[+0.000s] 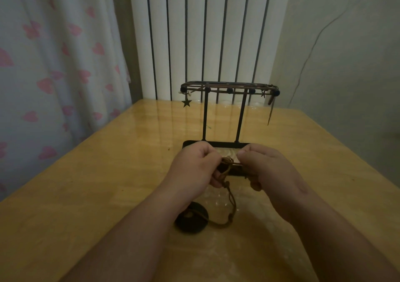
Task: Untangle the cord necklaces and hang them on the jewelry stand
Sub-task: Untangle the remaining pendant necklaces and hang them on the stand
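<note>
A black jewelry stand (pixel 205 117) rises at the middle of the wooden table, its top bar carrying cord necklaces (pixel 229 85) with a hanging star charm (pixel 186 103). In front of its base, my left hand (pixel 194 167) and my right hand (pixel 266 167) both pinch a brown cord necklace (pixel 231 201) between them. The cord droops down to a dark round pendant (pixel 191 219) lying on the table under my left forearm. The part of the cord inside my fingers is hidden.
A wooden table (pixel 108 184) runs to a white radiator (pixel 205 32) at the back. A heart-print curtain (pixel 54 65) hangs on the left, a grey wall (pixel 346 65) on the right. A tiny bead (pixel 168 149) lies left of the stand's base.
</note>
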A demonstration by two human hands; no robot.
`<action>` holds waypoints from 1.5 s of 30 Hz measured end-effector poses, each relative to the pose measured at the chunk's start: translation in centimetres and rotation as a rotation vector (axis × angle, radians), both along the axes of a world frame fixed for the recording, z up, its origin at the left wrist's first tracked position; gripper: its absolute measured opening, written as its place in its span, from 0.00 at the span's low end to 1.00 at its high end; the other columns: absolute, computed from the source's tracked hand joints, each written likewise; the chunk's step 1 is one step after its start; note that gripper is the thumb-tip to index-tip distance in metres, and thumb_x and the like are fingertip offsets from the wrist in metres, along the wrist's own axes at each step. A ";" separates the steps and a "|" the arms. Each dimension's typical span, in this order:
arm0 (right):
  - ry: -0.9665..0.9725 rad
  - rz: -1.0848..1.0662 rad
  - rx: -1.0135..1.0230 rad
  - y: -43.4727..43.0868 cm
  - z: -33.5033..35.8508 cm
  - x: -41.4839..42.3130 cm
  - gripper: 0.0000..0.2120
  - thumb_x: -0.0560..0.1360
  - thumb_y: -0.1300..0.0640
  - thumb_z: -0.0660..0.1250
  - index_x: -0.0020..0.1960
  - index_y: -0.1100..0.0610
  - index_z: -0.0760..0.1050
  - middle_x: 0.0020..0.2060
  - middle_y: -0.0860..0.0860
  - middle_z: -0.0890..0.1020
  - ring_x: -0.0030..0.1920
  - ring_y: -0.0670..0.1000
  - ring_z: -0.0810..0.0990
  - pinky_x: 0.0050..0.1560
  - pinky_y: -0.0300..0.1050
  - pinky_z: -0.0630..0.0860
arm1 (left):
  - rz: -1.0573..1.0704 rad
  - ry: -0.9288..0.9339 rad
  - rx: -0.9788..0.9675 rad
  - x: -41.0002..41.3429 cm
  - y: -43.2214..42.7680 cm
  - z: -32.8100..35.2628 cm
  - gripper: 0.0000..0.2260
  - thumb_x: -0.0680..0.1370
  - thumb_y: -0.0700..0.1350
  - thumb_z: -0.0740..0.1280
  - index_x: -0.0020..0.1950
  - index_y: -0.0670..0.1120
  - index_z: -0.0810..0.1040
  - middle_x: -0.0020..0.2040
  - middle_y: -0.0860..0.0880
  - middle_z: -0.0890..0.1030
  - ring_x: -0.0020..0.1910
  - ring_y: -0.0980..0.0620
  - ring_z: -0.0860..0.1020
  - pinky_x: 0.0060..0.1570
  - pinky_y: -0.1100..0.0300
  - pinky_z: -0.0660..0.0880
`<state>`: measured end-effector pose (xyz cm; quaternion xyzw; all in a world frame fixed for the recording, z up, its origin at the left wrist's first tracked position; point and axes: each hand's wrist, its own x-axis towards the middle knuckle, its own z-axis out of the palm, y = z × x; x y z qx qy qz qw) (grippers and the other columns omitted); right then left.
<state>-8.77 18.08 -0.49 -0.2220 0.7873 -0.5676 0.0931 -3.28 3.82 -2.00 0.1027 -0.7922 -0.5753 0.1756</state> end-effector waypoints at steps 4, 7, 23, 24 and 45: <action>0.068 0.027 0.030 -0.1 -0.1 0.1 0.08 0.74 0.47 0.69 0.50 0.49 0.77 0.37 0.48 0.83 0.34 0.39 0.80 0.37 0.40 0.72 | -0.009 0.034 -0.065 0.2 0.2 0.2 0.07 0.81 0.45 0.62 0.47 0.47 0.78 0.36 0.48 0.83 0.33 0.54 0.83 0.36 0.60 0.80; 0.185 -0.031 0.083 -0.2 -0.4 -0.1 0.03 0.76 0.51 0.68 0.46 0.47 0.80 0.39 0.46 0.85 0.40 0.40 0.82 0.46 0.44 0.80 | -0.011 0.045 -0.080 0.2 0.2 0.1 0.05 0.81 0.44 0.63 0.47 0.48 0.77 0.36 0.48 0.83 0.33 0.55 0.82 0.35 0.62 0.79; 0.199 0.016 0.092 -0.5 -0.7 0.0 0.07 0.71 0.48 0.72 0.46 0.48 0.77 0.34 0.47 0.80 0.33 0.42 0.75 0.33 0.38 0.73 | -0.026 0.117 -0.025 0.1 -0.1 0.1 0.14 0.80 0.37 0.63 0.58 0.55 0.73 0.44 0.49 0.85 0.43 0.55 0.83 0.39 0.63 0.79; 0.224 0.002 0.122 -0.5 -0.8 -0.1 0.07 0.71 0.49 0.72 0.47 0.47 0.77 0.33 0.47 0.79 0.31 0.42 0.74 0.32 0.36 0.71 | -0.023 0.114 -0.009 0.0 -0.1 0.1 0.14 0.80 0.37 0.63 0.59 0.54 0.72 0.44 0.49 0.85 0.43 0.54 0.84 0.40 0.62 0.80; 0.298 -0.074 0.128 -0.6 -1.2 -0.3 0.08 0.76 0.55 0.67 0.52 0.43 0.75 0.37 0.49 0.82 0.38 0.49 0.81 0.40 0.45 0.80 | 0.017 0.076 -0.053 -0.2 -0.3 -0.2 0.06 0.80 0.41 0.66 0.53 0.49 0.81 0.41 0.50 0.84 0.39 0.57 0.84 0.41 0.61 0.82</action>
